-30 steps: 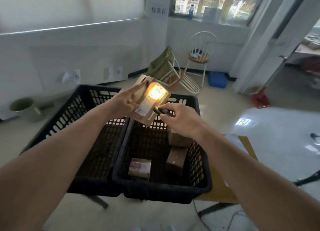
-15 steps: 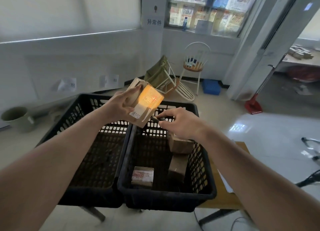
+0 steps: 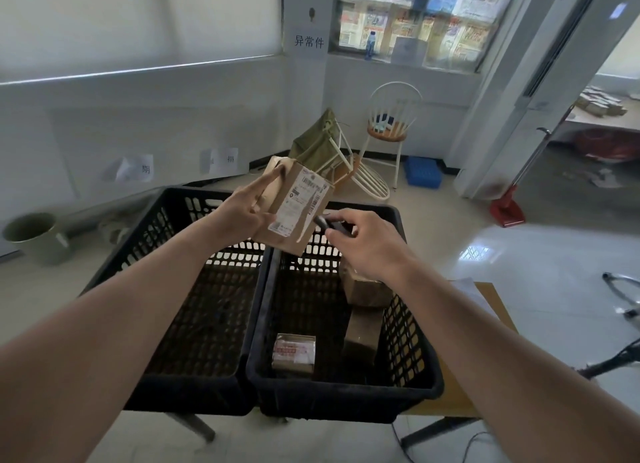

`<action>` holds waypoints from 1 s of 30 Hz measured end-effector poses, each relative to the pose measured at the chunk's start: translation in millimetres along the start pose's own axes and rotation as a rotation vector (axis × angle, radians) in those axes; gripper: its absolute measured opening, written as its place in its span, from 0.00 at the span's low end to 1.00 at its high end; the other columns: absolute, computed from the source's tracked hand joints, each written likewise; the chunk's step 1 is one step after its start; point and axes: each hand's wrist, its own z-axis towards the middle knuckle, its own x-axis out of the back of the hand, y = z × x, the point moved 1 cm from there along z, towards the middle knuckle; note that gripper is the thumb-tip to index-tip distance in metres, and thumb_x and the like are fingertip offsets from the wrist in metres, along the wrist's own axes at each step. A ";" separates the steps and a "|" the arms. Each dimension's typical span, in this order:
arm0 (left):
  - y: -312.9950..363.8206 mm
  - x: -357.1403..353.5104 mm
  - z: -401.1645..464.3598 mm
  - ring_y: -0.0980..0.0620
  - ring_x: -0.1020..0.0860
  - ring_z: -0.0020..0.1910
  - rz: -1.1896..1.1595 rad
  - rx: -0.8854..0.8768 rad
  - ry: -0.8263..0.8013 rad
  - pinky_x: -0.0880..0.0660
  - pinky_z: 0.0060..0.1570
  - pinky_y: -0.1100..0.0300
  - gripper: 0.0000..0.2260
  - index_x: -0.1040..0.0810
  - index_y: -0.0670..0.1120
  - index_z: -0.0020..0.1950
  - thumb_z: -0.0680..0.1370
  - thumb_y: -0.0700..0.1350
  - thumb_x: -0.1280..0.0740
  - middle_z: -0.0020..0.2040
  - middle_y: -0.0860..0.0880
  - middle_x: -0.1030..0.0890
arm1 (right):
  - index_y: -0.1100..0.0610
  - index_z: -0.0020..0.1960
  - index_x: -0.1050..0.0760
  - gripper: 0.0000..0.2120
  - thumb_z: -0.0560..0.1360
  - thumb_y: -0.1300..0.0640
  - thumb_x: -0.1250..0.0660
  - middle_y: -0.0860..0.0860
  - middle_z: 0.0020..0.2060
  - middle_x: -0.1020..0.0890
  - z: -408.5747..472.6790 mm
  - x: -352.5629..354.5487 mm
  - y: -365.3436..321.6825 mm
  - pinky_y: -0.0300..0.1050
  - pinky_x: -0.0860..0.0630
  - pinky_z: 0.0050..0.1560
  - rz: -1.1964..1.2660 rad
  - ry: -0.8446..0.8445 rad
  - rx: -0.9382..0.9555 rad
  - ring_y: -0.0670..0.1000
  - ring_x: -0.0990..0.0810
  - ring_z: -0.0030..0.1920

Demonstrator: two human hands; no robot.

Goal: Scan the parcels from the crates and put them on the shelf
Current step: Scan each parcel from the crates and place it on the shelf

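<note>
My left hand (image 3: 242, 213) holds a brown cardboard parcel (image 3: 298, 202) upright above the two black crates, its white shipping label facing me. My right hand (image 3: 363, 246) grips a small dark scanner (image 3: 325, 224) whose tip points at the lower right edge of the label. No scan light shows on the label. The right crate (image 3: 346, 398) holds three more parcels: a small one with a red-printed label (image 3: 294, 353), and two brown boxes (image 3: 363, 289) (image 3: 360, 338) by its right wall. The left crate (image 3: 166, 227) looks empty. No shelf is in view.
The crates stand on a low wooden table (image 3: 485, 303) with papers on it. Behind are a white round-backed chair (image 3: 391, 130), a tipped folding chair with green fabric (image 3: 322, 147), a blue bin (image 3: 424, 171), a red dustpan (image 3: 507, 213), and a green bucket (image 3: 31, 234) at the left wall.
The orange scan light on the label has gone out. The view has tilted up slightly; the hands keep nearly the same pose with parcel and scanner.
</note>
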 end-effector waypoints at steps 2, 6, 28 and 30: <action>7.9 1.7 -5.9 0.47 0.21 0.66 -0.078 0.007 0.000 0.15 0.51 0.56 0.42 0.40 0.80 0.76 0.83 0.35 0.32 0.71 0.53 0.28 | 0.43 0.74 0.23 0.18 0.85 0.46 0.34 0.46 0.60 0.15 1.9 -3.2 -3.0 0.58 0.23 0.66 0.023 0.107 0.015 0.52 0.18 0.59; 26.2 7.4 -29.9 0.44 0.25 0.71 -0.165 0.018 0.033 0.22 0.66 0.36 0.40 0.42 0.79 0.77 0.84 0.38 0.33 0.76 0.49 0.28 | 0.42 0.78 0.27 0.21 0.86 0.45 0.36 0.52 0.69 0.19 12.9 -9.1 -1.4 0.62 0.26 0.71 0.135 0.248 0.045 0.54 0.22 0.68; 106.0 -41.9 -361.2 0.46 0.14 0.59 -0.230 0.308 0.794 0.16 0.54 0.38 0.32 0.46 0.77 0.79 0.84 0.50 0.35 0.69 0.50 0.19 | 0.37 0.77 0.26 0.19 0.88 0.49 0.38 0.57 0.69 0.24 -113.0 -75.9 -92.5 0.58 0.21 0.69 0.805 -0.417 0.433 0.57 0.20 0.65; 113.2 -47.8 -403.6 0.42 0.16 0.62 -0.209 0.365 0.875 0.21 0.62 0.33 0.34 0.46 0.76 0.79 0.81 0.54 0.34 0.67 0.51 0.18 | 0.37 0.77 0.26 0.19 0.88 0.48 0.38 0.57 0.69 0.24 -144.4 -86.6 -108.9 0.59 0.23 0.71 0.816 -0.519 0.472 0.58 0.21 0.67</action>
